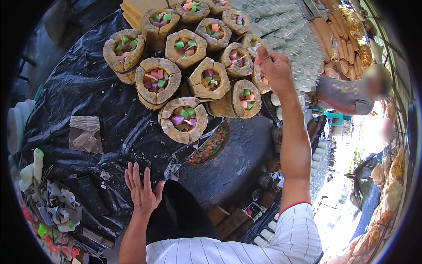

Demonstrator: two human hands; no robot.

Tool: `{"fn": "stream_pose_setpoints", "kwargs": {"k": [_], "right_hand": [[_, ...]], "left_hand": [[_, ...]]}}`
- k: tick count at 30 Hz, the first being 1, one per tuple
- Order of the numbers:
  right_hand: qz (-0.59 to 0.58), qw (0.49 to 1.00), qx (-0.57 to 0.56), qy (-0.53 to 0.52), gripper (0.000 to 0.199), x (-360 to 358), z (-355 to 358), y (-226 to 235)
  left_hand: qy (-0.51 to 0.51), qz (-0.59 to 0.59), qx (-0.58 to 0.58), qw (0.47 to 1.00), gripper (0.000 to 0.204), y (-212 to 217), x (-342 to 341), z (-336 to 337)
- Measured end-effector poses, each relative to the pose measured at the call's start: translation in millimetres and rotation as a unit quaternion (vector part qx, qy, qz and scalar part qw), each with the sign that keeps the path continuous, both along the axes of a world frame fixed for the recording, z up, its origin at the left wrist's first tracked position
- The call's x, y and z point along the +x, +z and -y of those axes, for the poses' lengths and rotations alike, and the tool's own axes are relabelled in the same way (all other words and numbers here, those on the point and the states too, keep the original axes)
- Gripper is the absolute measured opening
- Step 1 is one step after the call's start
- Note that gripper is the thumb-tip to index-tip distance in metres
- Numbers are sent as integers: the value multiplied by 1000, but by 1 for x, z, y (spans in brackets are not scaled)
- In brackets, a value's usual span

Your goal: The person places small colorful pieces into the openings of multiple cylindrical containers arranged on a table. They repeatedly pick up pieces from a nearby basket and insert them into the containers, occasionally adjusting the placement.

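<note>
My right hand [276, 72] reaches out over the far right of a group of thick, tan, hollow moulds [185, 46]. Its fingers are closed on a small pink chunk [258, 58], partly hidden by the thumb. Green, pink and purple chunks fill the moulds, and pale strings stick out of some. The closest mould [165, 125] stands at the front of the group. My left hand [143, 191] holds nothing; its fingers are stretched out over the black plastic sheet [127, 152] beside my knee.
A container of small coloured pieces [213, 145] sits in front of the moulds. Many clear glass vessels [281, 35] stand at the far right. A plastic packet [85, 134] and a pile of grey scraps [59, 207] lie to the left. Another person [343, 94] is at the right.
</note>
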State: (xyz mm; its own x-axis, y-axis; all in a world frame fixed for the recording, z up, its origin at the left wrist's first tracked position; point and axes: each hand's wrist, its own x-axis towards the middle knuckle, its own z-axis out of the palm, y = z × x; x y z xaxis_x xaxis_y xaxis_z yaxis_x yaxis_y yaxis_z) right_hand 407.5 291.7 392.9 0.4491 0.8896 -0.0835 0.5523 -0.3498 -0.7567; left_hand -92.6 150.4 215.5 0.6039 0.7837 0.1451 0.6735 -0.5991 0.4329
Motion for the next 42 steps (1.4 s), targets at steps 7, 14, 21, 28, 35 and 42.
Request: {"fn": "stream_pose_setpoints", "kwargs": {"k": [7, 14, 21, 28, 35, 42], "right_hand": [[-314, 944, 82, -65, 55, -9, 40, 23], [-407, 894, -63, -177, 57, -51, 165, 22], [-665, 681, -89, -293, 50, -135, 354, 8], [-680, 642, 66, -347, 29, -142, 333, -47], [-488, 837, 91, -230, 23, -33, 203, -40], [-196, 968, 91, -126, 21, 34, 124, -22]], "left_hand": [[9, 16, 12, 1000, 68, -3, 0, 2], [7, 49, -6, 999, 71, 2, 1, -1], [41, 90, -75, 992, 59, 53, -7, -38], [174, 113, 21, 978, 59, 0, 23, -167], [159, 10, 103, 982, 64, -26, 51, -180], [93, -12, 93, 991, 60, -24, 54, -182]]}}
